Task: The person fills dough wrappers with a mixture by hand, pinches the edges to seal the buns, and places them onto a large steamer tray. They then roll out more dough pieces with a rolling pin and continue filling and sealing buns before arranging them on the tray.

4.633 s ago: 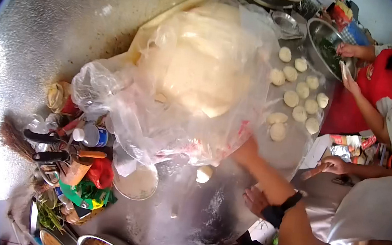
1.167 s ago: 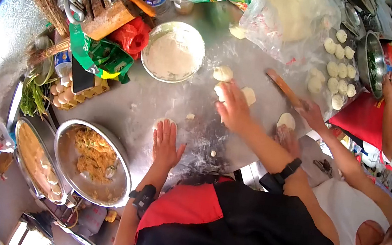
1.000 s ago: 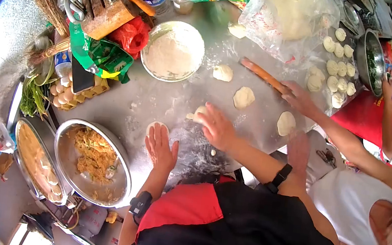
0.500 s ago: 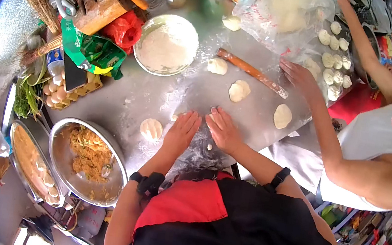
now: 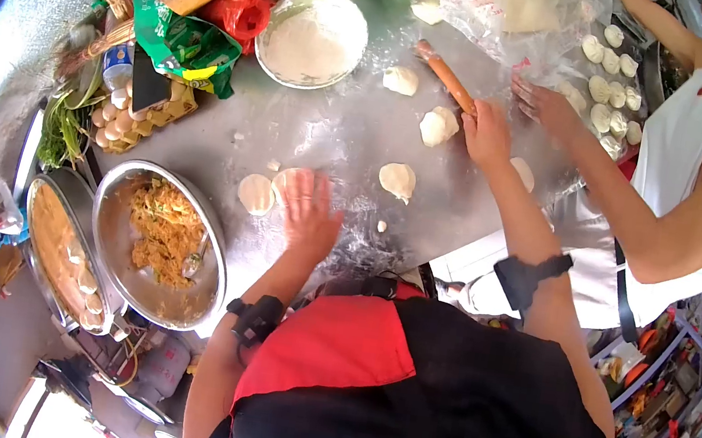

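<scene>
My left hand point(image 5: 312, 214) lies with spread fingers over a flat dough disc point(image 5: 287, 182), beside another disc point(image 5: 257, 194). My right hand point(image 5: 488, 135) is closed on the near end of a wooden rolling pin point(image 5: 448, 77), which slants over the work surface. A dough piece point(image 5: 397, 182) rests between my hands, near a tiny bit of dough point(image 5: 382, 226). Left of the rolling pin are two more dough pieces point(image 5: 438, 127) point(image 5: 400, 80). Another disc point(image 5: 522, 174) is partly hidden behind my right forearm.
A flour bowl point(image 5: 358, 43) stands at the back. At left are a metal bowl of filling point(image 5: 213, 289), a second pan point(image 5: 47, 303) and eggs point(image 5: 120, 122). A co-worker's hand point(image 5: 547, 107) is at right, near plastic and shaped dough pieces point(image 5: 603, 89).
My right hand has moved right and taken hold of the rolling pin. My left hand has shifted left onto a disc. The dough piece between my hands now shows, and the camera view has shifted.
</scene>
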Demonstrator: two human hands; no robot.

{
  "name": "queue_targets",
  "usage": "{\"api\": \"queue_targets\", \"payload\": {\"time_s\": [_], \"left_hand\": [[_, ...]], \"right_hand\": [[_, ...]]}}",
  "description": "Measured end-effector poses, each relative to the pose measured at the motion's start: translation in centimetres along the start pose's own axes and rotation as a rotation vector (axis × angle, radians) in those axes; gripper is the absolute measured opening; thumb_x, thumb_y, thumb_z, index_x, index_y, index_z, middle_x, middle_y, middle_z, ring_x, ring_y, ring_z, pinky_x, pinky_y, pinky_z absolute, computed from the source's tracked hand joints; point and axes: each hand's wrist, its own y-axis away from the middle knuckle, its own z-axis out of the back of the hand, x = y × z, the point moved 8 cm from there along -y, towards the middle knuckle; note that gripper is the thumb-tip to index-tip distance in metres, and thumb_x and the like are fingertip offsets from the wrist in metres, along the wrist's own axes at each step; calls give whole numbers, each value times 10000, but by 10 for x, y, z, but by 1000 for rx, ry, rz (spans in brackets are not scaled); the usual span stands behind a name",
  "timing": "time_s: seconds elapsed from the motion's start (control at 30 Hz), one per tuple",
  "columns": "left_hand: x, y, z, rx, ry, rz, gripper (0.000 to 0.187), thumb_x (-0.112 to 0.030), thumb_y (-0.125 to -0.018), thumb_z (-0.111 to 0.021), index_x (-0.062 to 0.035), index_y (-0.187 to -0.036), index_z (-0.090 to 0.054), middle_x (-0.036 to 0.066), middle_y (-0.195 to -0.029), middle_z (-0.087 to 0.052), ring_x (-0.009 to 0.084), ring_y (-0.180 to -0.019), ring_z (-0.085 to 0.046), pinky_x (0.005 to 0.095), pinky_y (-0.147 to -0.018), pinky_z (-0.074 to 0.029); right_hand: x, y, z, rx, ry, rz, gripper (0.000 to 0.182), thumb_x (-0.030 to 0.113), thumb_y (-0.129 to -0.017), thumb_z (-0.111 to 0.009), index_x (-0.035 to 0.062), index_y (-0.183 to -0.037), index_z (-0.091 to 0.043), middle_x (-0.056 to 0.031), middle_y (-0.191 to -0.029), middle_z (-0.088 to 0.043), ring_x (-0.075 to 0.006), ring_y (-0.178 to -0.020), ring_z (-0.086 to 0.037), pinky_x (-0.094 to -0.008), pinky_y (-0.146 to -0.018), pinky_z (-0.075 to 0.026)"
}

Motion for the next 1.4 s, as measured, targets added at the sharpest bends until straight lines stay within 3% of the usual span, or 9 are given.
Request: {"api": "queue_targets", "payload": {"time_s": [0.17,0.23,0.33,0.43,0.53,0.9,1.13,1.23,1.4], "left_hand": [[-97,19,-52,105,-85,-838,523,-342,-841,-558,-69,-1280,-479,160,-1434,-322,342,-1342,-270,483,-1074,-239],[-48,-13,-79,388,434,-433,473,-346,-835,-558,-65,-1215,-532,150,-1421,-346,326,-1318,-317,479,-1037,-297],[-2,-51,-33,-130,176,36,331,-150,-811,-549,-105,-1138,-581,180,-1247,-502,329,-1119,-493,442,-883,-422],[-32,-91,23,-9,446,126,348,-142,-802,-560,-134,-1150,-583,180,-1249,-507,351,-1146,-481,428,-931,-412],[-89,-47,-34,-61,325,-796,382,-120,-791,-551,-121,-1172,-572,179,-1284,-492,357,-1190,-461,426,-992,-385],[-2,24,-29,87,132,-402,604,-234,-823,-580,-87,-1370,-372,158,-1437,-327,336,-1342,-285,457,-1084,-262],[-11,62,-16,355,305,290,417,-324,-781,-654,-87,-1113,-570,125,-1229,-528,323,-1134,-492,494,-881,-411],[24,69,-27,-143,418,133,389,-306,-765,-672,-70,-1049,-552,123,-1022,-612,330,-962,-588,486,-789,-451],[53,37,-41,162,769,398,367,-244,-798,-601,-48,-1100,-530,183,-971,-648,363,-905,-626,435,-783,-479]], "right_hand": [[32,75,34,-34,-326,-87,284,213,-854,-566,30,-1069,-534,-160,-945,-544,-333,-883,-535,-411,-767,-431],[35,105,45,-30,-390,-129,277,201,-856,-565,24,-1064,-527,-155,-917,-541,-316,-841,-538,-397,-740,-433],[26,145,52,43,-401,-254,275,183,-851,-575,23,-1068,-522,-150,-905,-547,-304,-818,-550,-383,-717,-445],[15,177,40,135,-433,-268,284,161,-823,-599,34,-1067,-527,-146,-920,-562,-316,-814,-570,-387,-707,-460],[18,187,37,285,-305,-76,306,151,-790,-616,57,-1068,-531,-140,-947,-577,-331,-840,-584,-400,-719,-469],[155,187,-47,460,-168,783,268,160,-716,-655,124,-980,-619,-84,-999,-582,-266,-976,-540,-442,-909,-374],[162,217,-38,306,-129,587,403,225,-791,-576,60,-1157,-541,-173,-1198,-501,-343,-1136,-459,-473,-954,-338],[177,195,-44,201,58,564,450,252,-803,-556,14,-1182,-503,-223,-1253,-460,-373,-1187,-417,-476,-971,-325],[224,121,-69,23,126,595,483,253,-801,-552,-7,-1203,-493,-227,-1269,-452,-362,-1208,-393,-487,-964,-321]]}}
